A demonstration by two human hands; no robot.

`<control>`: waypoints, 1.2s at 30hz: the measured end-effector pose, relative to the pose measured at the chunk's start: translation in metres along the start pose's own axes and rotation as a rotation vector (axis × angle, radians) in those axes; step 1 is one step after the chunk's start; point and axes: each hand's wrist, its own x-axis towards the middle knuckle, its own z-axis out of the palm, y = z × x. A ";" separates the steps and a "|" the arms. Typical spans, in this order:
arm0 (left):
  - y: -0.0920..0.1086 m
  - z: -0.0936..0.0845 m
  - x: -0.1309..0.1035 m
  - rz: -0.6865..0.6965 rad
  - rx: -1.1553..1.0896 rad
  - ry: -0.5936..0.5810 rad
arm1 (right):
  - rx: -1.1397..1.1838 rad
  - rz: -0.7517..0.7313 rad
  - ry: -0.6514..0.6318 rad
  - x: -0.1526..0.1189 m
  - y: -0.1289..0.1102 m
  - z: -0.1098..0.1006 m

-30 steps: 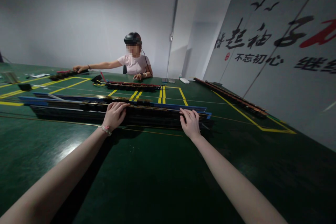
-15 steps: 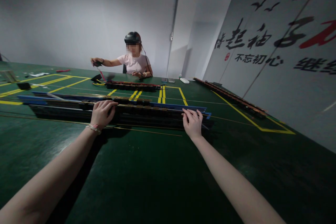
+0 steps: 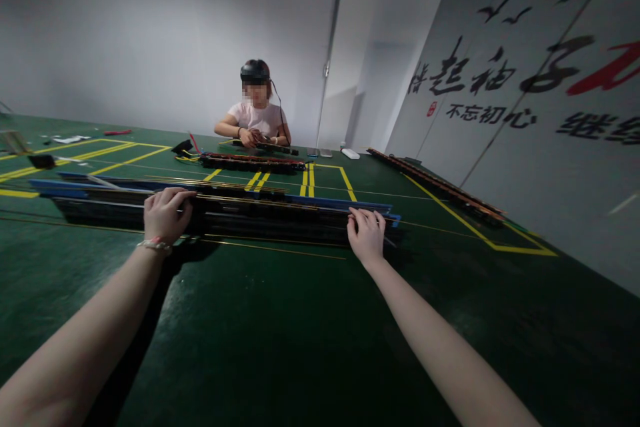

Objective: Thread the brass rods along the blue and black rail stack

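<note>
L hand is half curled, palm down, fingers bent over the top of a long black trough w/ blue edging, thumb held apart; fingertips are hidden, so can't say if it pinches anything. A bracelet sits at the wrist. R hand is loosely curled too, resting over the near edge close to the trough's right end, no separate obj. showing in it. Hands are well apart, prob. so the long piece is steadied at two spots.

Trough lies crosswise on the green table, in front of the person, prob. for equal reach w/ both arms. Thin brass-coloured rods lie lengthwise along its top, presumably for support end to end. A white strip slants near its left end.

Beyond, a dark strip lies roughly parallel, w/ red & yellow leads at its left end; yellow tape marks the tabletop, poss. for positioning. Opp. side: a co-worker w/ headset, both hands at a dark piece.
</note>
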 end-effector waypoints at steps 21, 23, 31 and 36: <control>-0.005 0.004 -0.003 0.064 -0.108 -0.096 | 0.059 -0.109 -0.037 0.001 0.002 0.007; -0.005 0.004 -0.003 0.056 -0.122 -0.091 | 0.057 -0.114 -0.029 0.001 0.002 0.007; -0.005 0.002 -0.003 0.060 -0.146 -0.077 | 0.101 -0.089 -0.038 0.001 0.000 0.006; -0.006 0.002 -0.002 0.061 -0.140 -0.066 | 0.121 0.002 0.063 0.001 0.004 0.004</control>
